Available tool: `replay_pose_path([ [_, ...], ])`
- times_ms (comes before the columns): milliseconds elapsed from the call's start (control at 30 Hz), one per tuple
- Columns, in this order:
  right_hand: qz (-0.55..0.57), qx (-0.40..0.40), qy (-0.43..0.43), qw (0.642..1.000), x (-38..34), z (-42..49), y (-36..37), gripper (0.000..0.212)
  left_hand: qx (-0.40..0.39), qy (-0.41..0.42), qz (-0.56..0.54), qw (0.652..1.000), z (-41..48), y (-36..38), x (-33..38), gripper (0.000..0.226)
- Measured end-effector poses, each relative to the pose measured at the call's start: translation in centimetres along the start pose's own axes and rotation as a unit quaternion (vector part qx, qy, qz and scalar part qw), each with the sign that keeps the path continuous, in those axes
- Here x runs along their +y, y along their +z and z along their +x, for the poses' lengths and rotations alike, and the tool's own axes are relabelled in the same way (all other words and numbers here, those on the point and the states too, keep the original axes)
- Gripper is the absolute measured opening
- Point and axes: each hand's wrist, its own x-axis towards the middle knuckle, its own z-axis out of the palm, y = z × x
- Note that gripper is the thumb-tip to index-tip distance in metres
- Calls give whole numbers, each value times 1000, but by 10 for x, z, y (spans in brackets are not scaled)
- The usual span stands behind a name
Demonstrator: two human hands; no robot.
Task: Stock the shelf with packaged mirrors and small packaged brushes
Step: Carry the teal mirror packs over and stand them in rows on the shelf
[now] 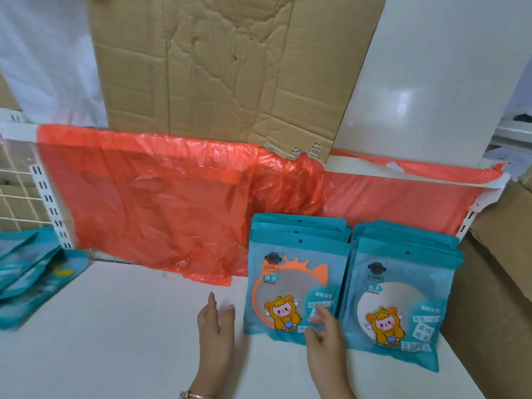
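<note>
Two rows of teal packaged mirrors stand leaning back on the white shelf (121, 335). The left row's front pack (290, 286) shows an orange-rimmed mirror; the right row's front pack (403, 300) shows a white round mirror. My right hand (322, 332) touches the lower right of the orange-rimmed pack with relaxed fingers. My left hand (216, 321) hovers flat with straight fingers just left of that pack, holding nothing. More teal packs (31, 275) lie heaped at the far left. No brushes are visible.
Red plastic sheeting (161, 203) hangs across the back of the shelf. A flattened cardboard sheet (224, 67) leans above it. A cardboard box (498, 283) stands at the right end. A white wire grid (17, 197) is at the left.
</note>
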Motion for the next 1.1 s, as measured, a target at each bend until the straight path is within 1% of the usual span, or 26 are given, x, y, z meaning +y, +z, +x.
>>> replay_pose_path([
  [167,8,-140,-36,989,-19,-18,33,38,12,16,-2,1000,-13,-57,17,55],
  [300,-10,-257,-50,965,-45,-40,74,33,81,18,25,996,-28,-124,28,59],
  [433,0,-350,-37,936,-70,-78,127,20,129,-5,50,990,-47,-213,27,62],
  [467,-3,-372,-37,928,-76,-87,143,22,142,-13,54,988,-50,-237,23,62],
  [533,-11,-421,-26,907,-95,-112,176,35,167,-34,67,983,-58,-286,19,63],
  [600,-17,-459,-14,888,-118,-135,209,43,181,-46,74,980,-65,-332,16,60],
  [633,-19,-469,-10,883,-129,-146,227,47,184,-52,69,979,-68,-355,16,56],
  [700,-20,-481,-2,877,-154,-169,263,56,176,-58,62,981,-72,-404,16,37],
  [733,-21,-486,1,874,-166,-180,281,56,173,-61,65,981,-74,-429,16,29],
  [767,-26,-491,3,871,-178,-191,299,53,173,-63,68,981,-75,-452,17,32],
  [833,-29,-488,6,872,-199,-209,333,51,177,-75,82,978,-74,-497,12,48],
  [967,2,-470,20,882,-223,-226,382,45,219,-109,102,964,-68,-558,6,47],
  [1100,-2,-424,52,904,-226,-221,411,34,211,-102,90,968,-47,-585,4,47],
])
